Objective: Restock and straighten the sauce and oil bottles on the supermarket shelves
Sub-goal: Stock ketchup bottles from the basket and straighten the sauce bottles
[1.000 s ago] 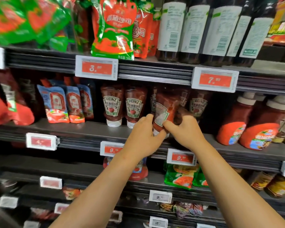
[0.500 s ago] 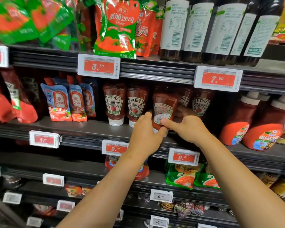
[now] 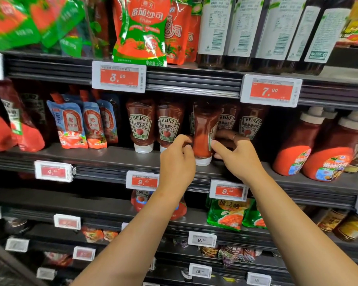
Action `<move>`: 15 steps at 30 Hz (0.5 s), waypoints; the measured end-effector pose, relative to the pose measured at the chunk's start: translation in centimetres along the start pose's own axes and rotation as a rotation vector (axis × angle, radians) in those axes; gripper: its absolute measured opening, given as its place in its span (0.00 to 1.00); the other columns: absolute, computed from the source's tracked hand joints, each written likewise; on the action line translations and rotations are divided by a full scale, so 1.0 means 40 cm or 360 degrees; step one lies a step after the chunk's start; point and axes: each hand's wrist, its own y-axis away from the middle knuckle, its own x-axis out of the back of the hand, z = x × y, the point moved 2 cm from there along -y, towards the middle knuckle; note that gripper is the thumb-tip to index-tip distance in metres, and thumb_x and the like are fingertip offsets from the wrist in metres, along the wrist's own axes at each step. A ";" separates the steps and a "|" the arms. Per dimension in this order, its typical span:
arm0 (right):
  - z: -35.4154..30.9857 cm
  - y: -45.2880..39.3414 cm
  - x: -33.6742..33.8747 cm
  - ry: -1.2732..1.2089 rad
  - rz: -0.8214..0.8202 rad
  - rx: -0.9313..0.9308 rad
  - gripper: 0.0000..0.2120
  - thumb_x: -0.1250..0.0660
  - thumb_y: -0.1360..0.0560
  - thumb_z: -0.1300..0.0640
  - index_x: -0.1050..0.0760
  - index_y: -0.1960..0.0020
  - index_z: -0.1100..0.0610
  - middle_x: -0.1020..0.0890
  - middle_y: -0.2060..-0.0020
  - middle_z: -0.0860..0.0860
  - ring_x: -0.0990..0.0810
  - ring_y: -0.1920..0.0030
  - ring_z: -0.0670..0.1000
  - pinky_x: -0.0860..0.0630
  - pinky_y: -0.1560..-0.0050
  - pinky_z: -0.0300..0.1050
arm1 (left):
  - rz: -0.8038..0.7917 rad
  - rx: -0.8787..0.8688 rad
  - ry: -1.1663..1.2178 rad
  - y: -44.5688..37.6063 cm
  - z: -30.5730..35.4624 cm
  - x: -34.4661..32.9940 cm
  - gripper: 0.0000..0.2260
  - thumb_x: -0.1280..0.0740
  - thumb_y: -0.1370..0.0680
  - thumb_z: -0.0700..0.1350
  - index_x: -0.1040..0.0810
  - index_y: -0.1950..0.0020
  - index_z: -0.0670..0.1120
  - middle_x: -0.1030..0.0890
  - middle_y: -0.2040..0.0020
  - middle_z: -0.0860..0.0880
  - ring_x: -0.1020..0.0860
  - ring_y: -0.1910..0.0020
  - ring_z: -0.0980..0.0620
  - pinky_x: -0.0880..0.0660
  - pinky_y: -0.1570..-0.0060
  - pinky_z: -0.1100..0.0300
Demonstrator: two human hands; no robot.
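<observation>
Both hands grasp one red plastic squeeze ketchup bottle (image 3: pixel 203 139) standing cap-down on the dark grey metal middle shelf (image 3: pixel 103 159). The left hand (image 3: pixel 177 162) pinches it at its 9 o'clock side, the right hand (image 3: pixel 236 155) at 3 o'clock. The bottle's label faces sideways. Two label-forward Heinz ketchup bottles (image 3: pixel 141 124) stand just beside it at 9 o'clock.

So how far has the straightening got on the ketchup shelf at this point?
Done: two Heinz bottles left of the hands stand cap-down with labels facing out. In hand: the left hand and right hand grip a third ketchup bottle, turned so its label points sideways. Left: face that bottle forward. The green pouches on the top shelf look untidy, though they are blurred.
</observation>
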 end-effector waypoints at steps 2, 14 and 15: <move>-0.007 0.006 -0.005 0.0055 -0.0029 0.0012 0.20 0.28 0.30 0.38 0.18 0.42 0.46 0.13 0.51 0.41 0.15 0.49 0.42 0.18 0.46 0.48 | -0.0055 0.0027 0.0060 -0.004 0.000 -0.003 0.02 0.35 0.18 0.43 0.23 0.48 0.48 0.18 0.56 0.57 0.21 0.53 0.65 0.28 0.58 0.76; -0.003 -0.004 -0.041 -0.0031 0.0104 0.0011 0.19 0.23 0.28 0.45 0.21 0.40 0.48 0.13 0.50 0.45 0.14 0.49 0.45 0.17 0.45 0.53 | -0.0193 0.0171 -0.0171 -0.019 0.001 -0.028 0.19 0.24 0.29 0.53 0.34 0.50 0.51 0.22 0.53 0.50 0.21 0.54 0.50 0.20 0.55 0.45; 0.001 -0.004 -0.039 -0.0031 0.0099 0.0008 0.19 0.24 0.27 0.44 0.21 0.40 0.48 0.13 0.49 0.46 0.14 0.48 0.45 0.17 0.44 0.54 | -0.0190 0.0158 -0.0157 -0.019 -0.002 -0.029 0.20 0.24 0.29 0.53 0.33 0.50 0.50 0.22 0.51 0.50 0.21 0.52 0.50 0.20 0.54 0.45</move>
